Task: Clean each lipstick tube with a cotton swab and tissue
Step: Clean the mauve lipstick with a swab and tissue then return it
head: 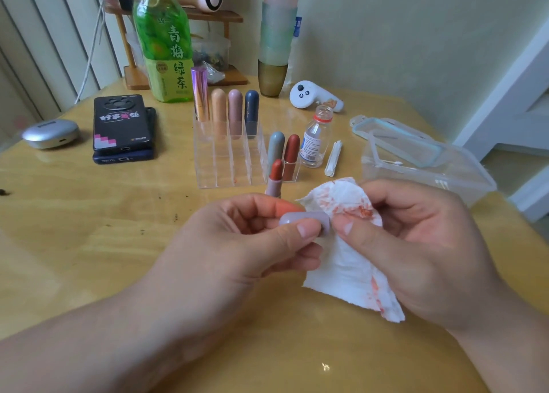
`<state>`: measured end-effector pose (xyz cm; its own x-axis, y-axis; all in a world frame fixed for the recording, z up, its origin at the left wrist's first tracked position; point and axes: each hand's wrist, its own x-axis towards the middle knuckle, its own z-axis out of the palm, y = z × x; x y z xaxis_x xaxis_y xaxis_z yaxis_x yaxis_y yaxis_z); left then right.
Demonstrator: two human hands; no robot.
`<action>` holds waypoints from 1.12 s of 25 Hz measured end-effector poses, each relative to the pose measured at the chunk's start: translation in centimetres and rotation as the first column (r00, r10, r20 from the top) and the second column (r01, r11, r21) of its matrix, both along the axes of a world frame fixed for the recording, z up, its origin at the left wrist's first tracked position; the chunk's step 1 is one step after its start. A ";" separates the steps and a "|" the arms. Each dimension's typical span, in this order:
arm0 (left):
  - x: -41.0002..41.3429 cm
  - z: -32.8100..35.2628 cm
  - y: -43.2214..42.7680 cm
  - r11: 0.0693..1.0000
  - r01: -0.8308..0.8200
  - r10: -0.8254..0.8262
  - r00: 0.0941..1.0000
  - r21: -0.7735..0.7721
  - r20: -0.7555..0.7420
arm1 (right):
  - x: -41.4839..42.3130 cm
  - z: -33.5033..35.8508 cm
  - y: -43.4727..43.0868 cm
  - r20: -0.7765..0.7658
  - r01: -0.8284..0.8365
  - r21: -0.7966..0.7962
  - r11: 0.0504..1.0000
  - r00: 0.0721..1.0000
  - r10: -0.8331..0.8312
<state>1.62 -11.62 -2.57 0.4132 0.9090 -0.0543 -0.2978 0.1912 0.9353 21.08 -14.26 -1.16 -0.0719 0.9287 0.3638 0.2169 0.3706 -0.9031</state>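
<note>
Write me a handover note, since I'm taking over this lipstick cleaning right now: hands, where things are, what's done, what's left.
Left hand: pinches the lilac cap.
Right hand: holds the tissue, stained red, against the cap's right end.
The uncapped lipstick stands on the table behind the hands. Four capped tubes fill the organiser's back row; a grey tube and a red tube stand at its right end. The open bottle and swab box are further right.
Done: some wiping, judging by the stains; which tubes are finished cannot be told.
Left: finish the cap, refit it, clean the rest.
</note>
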 end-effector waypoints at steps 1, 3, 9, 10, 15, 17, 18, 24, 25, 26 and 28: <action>0.0 0.1 0.0 1.000 0.004 -0.004 1.000 -0.005 0.004 | -0.1 -0.1 -0.1 -0.002 -0.005 0.002 1.000 1.000 0.005; 0.1 0.3 0.1 0.999 0.010 -0.009 0.999 -0.033 0.047 | -0.3 -0.1 -0.2 -0.010 0.027 0.035 0.999 1.000 -0.026; -0.1 0.7 0.4 0.991 0.054 -0.030 0.980 -0.121 0.199 | -0.6 0.1 -0.3 0.089 0.056 0.166 0.985 0.993 -0.072; -0.2 0.7 0.4 0.992 0.055 -0.032 0.981 -0.115 0.191 | -0.7 0.0 -0.4 0.131 0.019 0.185 0.983 0.990 -0.044; -0.2 0.5 0.4 0.994 0.066 -0.054 0.990 -0.088 0.132 | -0.6 0.0 -0.3 0.310 -0.045 0.162 0.986 0.951 -0.007; -0.1 0.3 0.3 0.996 0.047 -0.035 0.989 -0.076 0.142 | -0.6 0.0 -0.3 0.256 -0.083 0.077 0.994 0.965 0.061; -0.1 0.2 0.3 0.998 0.021 -0.012 0.989 -0.056 0.151 | -0.7 0.0 -0.3 0.176 -0.125 0.006 0.992 0.977 0.122; -0.3 0.2 -0.3 0.918 -0.162 0.175 0.984 0.361 -0.004 | -0.5 0.9 0.0 -0.557 -0.579 -0.387 0.718 0.767 0.319; -0.3 0.2 -0.4 0.870 -0.163 0.207 0.977 0.466 -0.045 | -0.2 1.0 0.2 -0.601 -0.620 -0.412 0.668 0.736 0.313; -0.4 0.2 -0.5 0.820 -0.159 0.238 0.968 0.549 -0.074 | 0.1 1.0 0.3 -0.616 -0.636 -0.419 0.648 0.724 0.312; -0.5 -0.1 -0.5 0.743 -0.152 0.292 0.950 0.652 -0.110 | 0.2 1.0 0.3 -0.589 -0.608 -0.427 0.670 0.749 0.304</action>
<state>1.10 -12.09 -2.67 0.2393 0.8283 0.5066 -0.0580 -0.5086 0.8590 21.31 -13.98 -0.19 -0.5220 0.8465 -0.1044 -0.3019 -0.2978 -0.9056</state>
